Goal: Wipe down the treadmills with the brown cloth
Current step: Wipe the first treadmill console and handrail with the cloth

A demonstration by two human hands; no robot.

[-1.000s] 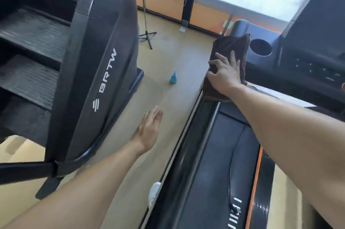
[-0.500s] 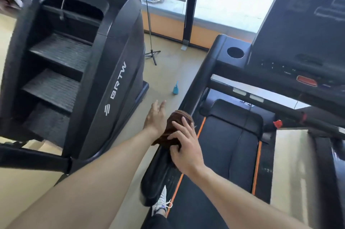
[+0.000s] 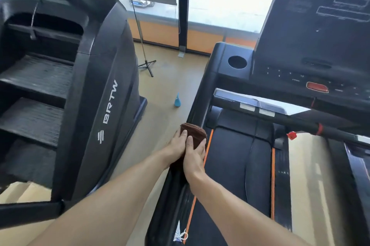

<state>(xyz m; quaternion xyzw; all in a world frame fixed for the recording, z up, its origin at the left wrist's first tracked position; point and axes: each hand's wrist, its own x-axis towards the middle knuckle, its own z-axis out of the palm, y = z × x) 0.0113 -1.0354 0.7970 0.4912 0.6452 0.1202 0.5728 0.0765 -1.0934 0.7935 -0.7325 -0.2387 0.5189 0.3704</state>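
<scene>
— Both hands are on it. The right hand (image 3: 193, 156) lies over the brown cloth (image 3: 195, 133), fingers fairly straight, pressing it down; the left hand (image 3: 177, 145) is against the cloth's left side, fingers laid along it.

— Is either one gripping the cloth?

— Doesn't look so from here. Both seem flat rather than curled, though the undersides are hidden from me.

— Where's the cloth, exactly?

— Bunched on the left side rail of the treadmill (image 3: 238, 165), just beside the orange stripe that edges the belt, a little below where the upright rises to the console (image 3: 320, 25).

— And around them?

— A black stair machine (image 3: 96, 85) marked BRTW stands to the left, across a strip of tan floor (image 3: 164, 89). A small blue bottle (image 3: 177, 101) sits on that floor near the treadmill's front, and a thin stand on tripod legs (image 3: 147, 65) is farther back by the window. There's a round cup holder (image 3: 237, 62) beside the console, and a red button (image 3: 316, 87) under it. A white shoe (image 3: 180, 235) shows at the rail's near end.
</scene>
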